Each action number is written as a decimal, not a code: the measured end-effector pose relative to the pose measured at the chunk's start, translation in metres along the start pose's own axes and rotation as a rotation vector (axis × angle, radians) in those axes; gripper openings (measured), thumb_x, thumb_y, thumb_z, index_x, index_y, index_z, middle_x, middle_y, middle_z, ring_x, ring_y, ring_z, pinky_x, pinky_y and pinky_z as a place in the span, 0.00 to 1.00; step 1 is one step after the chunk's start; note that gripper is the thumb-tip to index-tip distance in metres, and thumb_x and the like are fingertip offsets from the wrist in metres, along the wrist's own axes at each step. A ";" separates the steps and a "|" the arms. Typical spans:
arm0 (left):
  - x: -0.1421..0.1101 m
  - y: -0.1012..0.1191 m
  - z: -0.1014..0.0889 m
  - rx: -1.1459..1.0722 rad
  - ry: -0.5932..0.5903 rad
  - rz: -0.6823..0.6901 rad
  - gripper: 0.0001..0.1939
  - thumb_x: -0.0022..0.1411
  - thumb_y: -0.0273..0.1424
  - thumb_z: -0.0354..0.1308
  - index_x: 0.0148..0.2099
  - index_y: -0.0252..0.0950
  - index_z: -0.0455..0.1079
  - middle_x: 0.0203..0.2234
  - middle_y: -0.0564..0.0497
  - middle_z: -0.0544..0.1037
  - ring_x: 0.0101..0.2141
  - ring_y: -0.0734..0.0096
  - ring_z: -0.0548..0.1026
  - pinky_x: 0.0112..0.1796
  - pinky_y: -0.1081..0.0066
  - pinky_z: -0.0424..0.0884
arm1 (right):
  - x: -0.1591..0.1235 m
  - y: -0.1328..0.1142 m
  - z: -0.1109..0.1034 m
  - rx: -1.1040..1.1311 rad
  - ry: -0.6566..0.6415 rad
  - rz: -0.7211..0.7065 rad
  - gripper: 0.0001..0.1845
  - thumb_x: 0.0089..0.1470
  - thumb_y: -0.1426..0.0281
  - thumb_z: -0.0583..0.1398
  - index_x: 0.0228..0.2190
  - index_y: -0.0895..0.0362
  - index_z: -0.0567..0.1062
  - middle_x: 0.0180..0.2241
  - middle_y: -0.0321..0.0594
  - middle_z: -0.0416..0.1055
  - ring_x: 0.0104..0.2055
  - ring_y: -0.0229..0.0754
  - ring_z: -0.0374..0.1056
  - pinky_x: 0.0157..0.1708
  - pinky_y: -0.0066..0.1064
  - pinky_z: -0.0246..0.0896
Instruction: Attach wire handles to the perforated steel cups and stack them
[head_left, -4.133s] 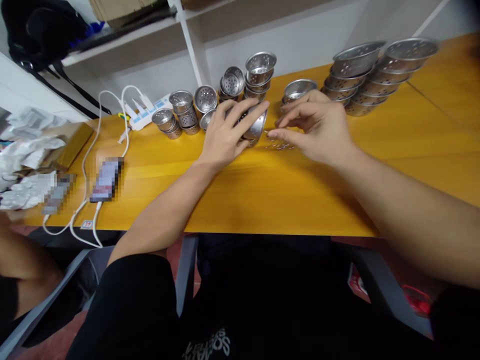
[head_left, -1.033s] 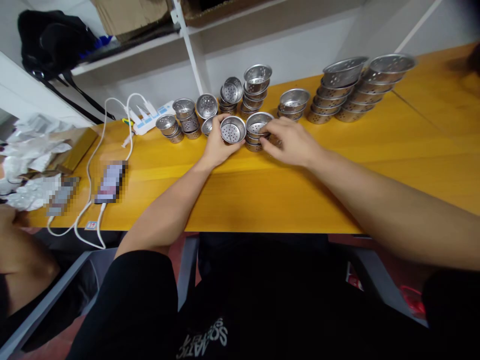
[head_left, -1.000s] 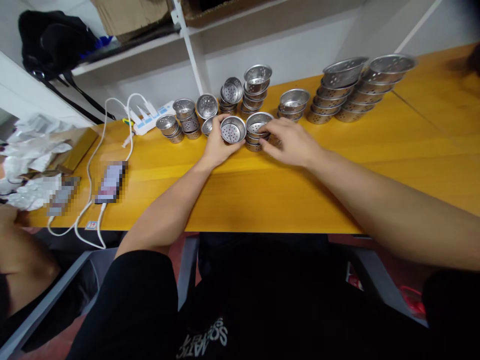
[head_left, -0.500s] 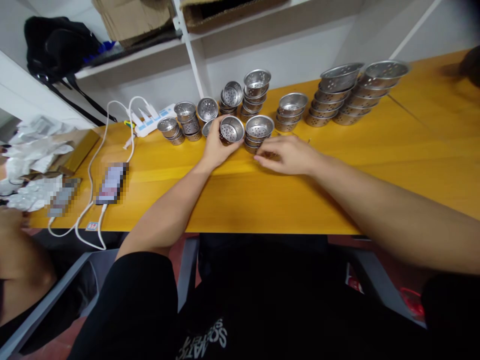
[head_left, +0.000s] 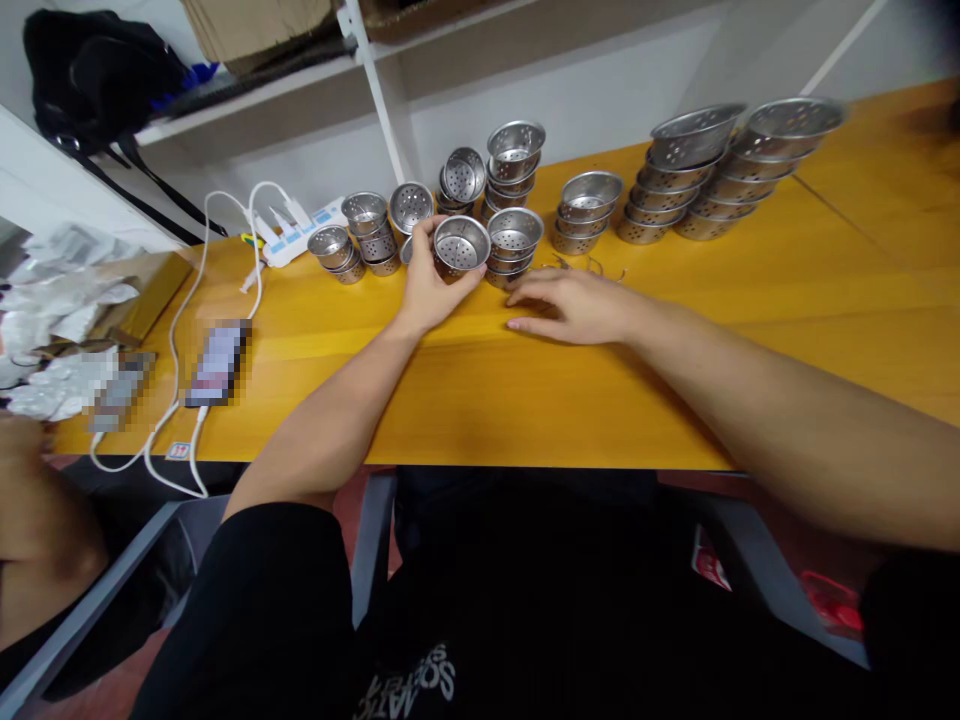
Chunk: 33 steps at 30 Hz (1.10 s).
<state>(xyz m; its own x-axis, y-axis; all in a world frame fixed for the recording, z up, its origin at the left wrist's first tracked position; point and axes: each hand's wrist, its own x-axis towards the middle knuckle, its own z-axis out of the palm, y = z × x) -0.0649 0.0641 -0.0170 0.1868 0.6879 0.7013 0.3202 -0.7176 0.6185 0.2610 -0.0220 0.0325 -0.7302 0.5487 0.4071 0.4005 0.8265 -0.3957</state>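
My left hand (head_left: pixel 433 285) is wrapped round a perforated metal cup (head_left: pixel 460 246), thumb on its near right side and fingers on its left. The cup's mouth faces up and its inside shows holes in the base. Just right of it stands a short stack of similar perforated cups (head_left: pixel 515 236). My right hand (head_left: pixel 574 305) rests low beside that stack, fingers apart and nothing in them. Its fingertips are close to the lowest cup; I cannot tell whether they touch. Thin brownish strands (head_left: pixel 596 268) lie behind this hand.
More cup stacks stand behind, including a tall leaning one (head_left: pixel 731 180) at right and a small one (head_left: pixel 336 252) at left. A white power strip (head_left: pixel 304 232), cables and a phone (head_left: pixel 217 362) occupy the table's left. Another person's arm (head_left: pixel 45 530) is at far left.
The view has shifted slightly. My left hand still holds the cup, whose mouth now faces me a little less. My right fingers have spread slightly beside the stack.
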 end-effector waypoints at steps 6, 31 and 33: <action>0.004 0.028 -0.010 0.039 -0.038 0.029 0.60 0.66 0.80 0.77 0.81 0.49 0.66 0.71 0.39 0.76 0.80 0.31 0.77 0.85 0.33 0.69 | 0.001 -0.005 -0.005 -0.010 0.027 0.022 0.23 0.83 0.44 0.65 0.54 0.46 0.92 0.61 0.54 0.92 0.62 0.70 0.89 0.65 0.67 0.86; -0.012 0.062 0.009 0.212 -0.460 0.162 0.56 0.74 0.61 0.82 0.86 0.47 0.58 0.78 0.35 0.80 0.81 0.30 0.81 0.84 0.36 0.78 | 0.000 -0.032 0.007 -0.170 0.150 -0.089 0.25 0.89 0.52 0.56 0.66 0.47 0.87 0.64 0.54 0.83 0.54 0.64 0.84 0.52 0.58 0.84; -0.011 0.063 0.007 0.201 -0.454 0.164 0.55 0.73 0.61 0.82 0.85 0.47 0.59 0.79 0.34 0.80 0.80 0.32 0.81 0.83 0.37 0.79 | -0.001 -0.032 0.006 -0.148 0.153 -0.080 0.23 0.89 0.51 0.57 0.62 0.47 0.88 0.64 0.54 0.82 0.52 0.63 0.83 0.52 0.59 0.84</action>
<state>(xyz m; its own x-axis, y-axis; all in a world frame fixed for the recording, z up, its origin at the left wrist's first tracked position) -0.0406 0.0123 0.0119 0.6191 0.5782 0.5315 0.4169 -0.8155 0.4015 0.2451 -0.0495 0.0395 -0.6746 0.4845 0.5569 0.4302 0.8711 -0.2368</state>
